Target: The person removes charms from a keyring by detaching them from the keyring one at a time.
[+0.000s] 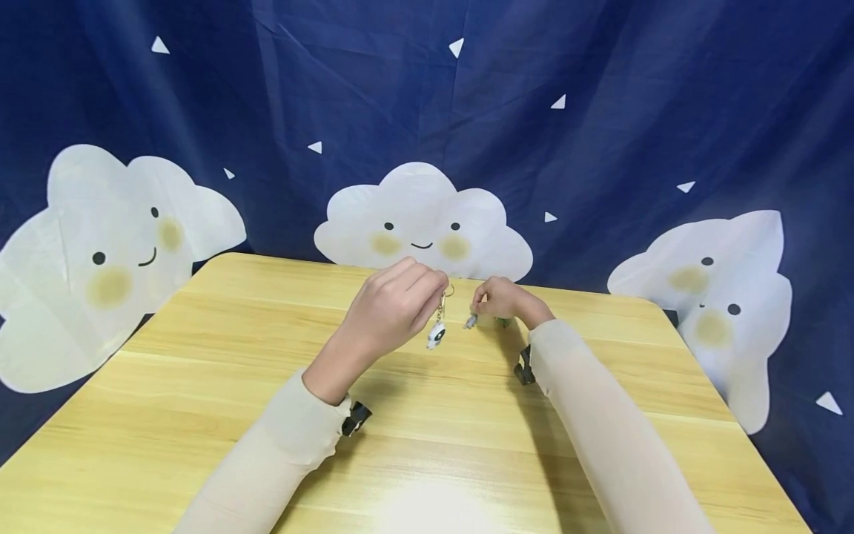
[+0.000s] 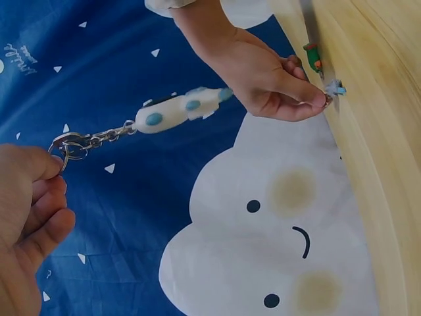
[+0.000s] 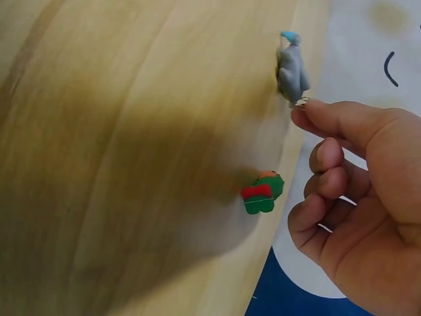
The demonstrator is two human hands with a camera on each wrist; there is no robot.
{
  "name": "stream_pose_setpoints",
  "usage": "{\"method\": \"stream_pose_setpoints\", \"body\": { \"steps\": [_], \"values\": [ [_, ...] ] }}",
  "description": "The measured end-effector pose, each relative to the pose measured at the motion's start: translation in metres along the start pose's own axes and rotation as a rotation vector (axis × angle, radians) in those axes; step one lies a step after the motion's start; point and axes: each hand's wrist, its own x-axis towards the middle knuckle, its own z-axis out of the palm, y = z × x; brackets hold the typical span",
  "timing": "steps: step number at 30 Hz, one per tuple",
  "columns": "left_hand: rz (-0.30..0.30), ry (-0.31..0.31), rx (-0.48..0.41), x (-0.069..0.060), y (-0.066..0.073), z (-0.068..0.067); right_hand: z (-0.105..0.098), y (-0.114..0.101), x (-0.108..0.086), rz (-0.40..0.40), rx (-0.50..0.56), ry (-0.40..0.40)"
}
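Between thumb and fingers my left hand (image 1: 399,305) pinches the ring of a keychain (image 2: 174,113). Its white rocket-like charm with blue spots dangles from a metal chain above the table. Farther right, my right hand (image 1: 502,299) pinches a small grey figurine (image 3: 291,71) with a light blue tip by a little metal piece at its end. The figurine is at or just over the tabletop; contact cannot be told. Near that hand a small green and red figurine (image 3: 262,193) lies on the wood, mostly hidden behind the hand in the head view.
The light wooden table (image 1: 427,415) ends at a far edge just beyond both hands. Behind it hangs a dark blue curtain (image 1: 373,89) with smiling white clouds. Black wrist devices (image 1: 356,419) sit at both cuffs.
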Motion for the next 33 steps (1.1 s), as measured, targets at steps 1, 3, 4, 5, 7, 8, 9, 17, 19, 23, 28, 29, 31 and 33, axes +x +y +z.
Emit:
{"method": "stream_pose_setpoints", "body": {
  "steps": [1, 3, 4, 5, 7, 8, 9, 17, 19, 23, 28, 29, 31, 33],
  "values": [
    [0.0, -0.003, 0.0, 0.0, 0.0, 0.0, 0.001, 0.0, 0.001, 0.003, 0.0, 0.008],
    [0.0, -0.006, 0.001, 0.0, 0.0, 0.0, 0.003, 0.001, 0.002, 0.008, 0.007, 0.026],
    [0.0, -0.008, 0.001, 0.0, 0.0, 0.0, 0.003, 0.001, 0.002, 0.007, 0.005, 0.035],
    [-0.001, -0.008, 0.001, 0.0, 0.0, 0.001, 0.003, 0.001, 0.002, 0.007, 0.004, 0.044],
    [-0.003, -0.008, 0.003, 0.0, -0.001, 0.001, 0.004, 0.001, 0.001, 0.009, 0.009, 0.057],
    [-0.004, -0.007, 0.003, 0.0, -0.001, 0.001, 0.004, 0.001, 0.001, 0.007, 0.008, 0.064],
    [-0.005, -0.008, 0.002, 0.0, -0.001, 0.001, 0.004, 0.0, 0.0, 0.008, 0.007, 0.068],
    [-0.014, -0.012, -0.006, 0.001, -0.003, -0.002, -0.001, -0.007, -0.01, -0.028, 0.014, 0.083],
    [-0.016, -0.012, -0.009, 0.001, -0.003, -0.003, -0.005, -0.011, -0.013, -0.053, 0.021, 0.09],
    [-0.02, -0.016, -0.011, 0.001, -0.004, -0.003, -0.015, -0.02, -0.023, -0.112, 0.021, 0.108],
    [-0.025, -0.019, -0.012, 0.0, -0.006, -0.002, -0.027, -0.036, -0.038, -0.159, 0.019, 0.148],
    [-0.026, -0.022, -0.014, 0.0, -0.006, -0.002, -0.029, -0.039, -0.041, -0.167, 0.018, 0.158],
    [-0.029, -0.027, -0.016, 0.0, -0.006, -0.002, -0.032, -0.045, -0.048, -0.185, 0.013, 0.174],
    [-0.03, -0.031, -0.018, 0.0, -0.007, -0.002, -0.035, -0.05, -0.055, -0.213, 0.004, 0.191]
  ]
}}
